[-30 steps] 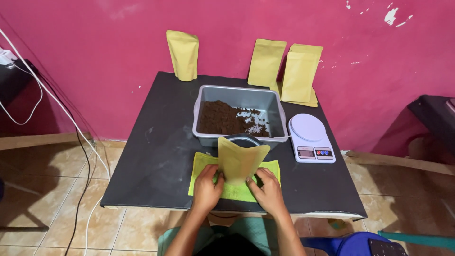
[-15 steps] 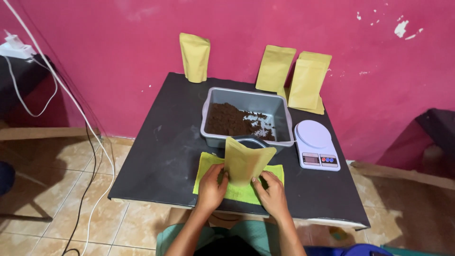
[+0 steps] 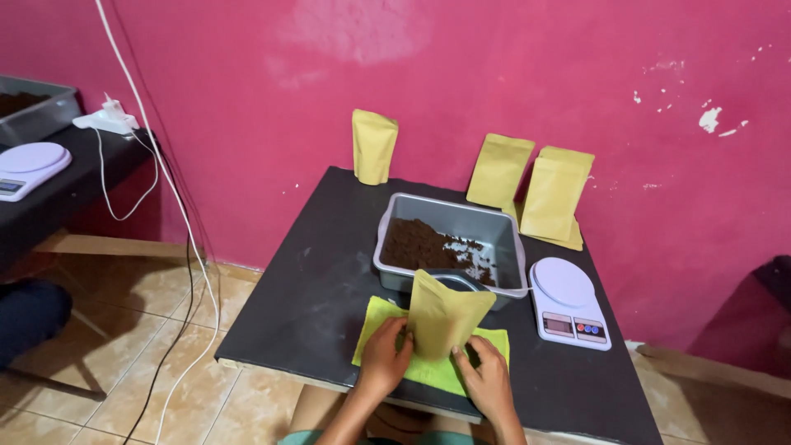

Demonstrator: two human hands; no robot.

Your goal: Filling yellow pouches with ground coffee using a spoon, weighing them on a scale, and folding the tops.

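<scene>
— Where's the pouch [image 3: 445,317]?
— Low centre, upright on the green cloth [image 3: 375,325]. Our left hand [image 3: 384,360] and right hand [image 3: 486,377] clamp its bottom corners.
— Handling?
— Likely light and crumply; we grip low.

So there's a tan kraft-paper stand-up pouch [image 3: 443,316] upright on the lime-green cloth, pinched at its bottom corners by both hands. A second tan pouch [image 3: 374,147] stands alone at the wall, back left of the table. Three more tan pouches [image 3: 554,198] lean bunched at back right. The white scale's small grey screen [image 3: 559,325] is unreadable.
</scene>
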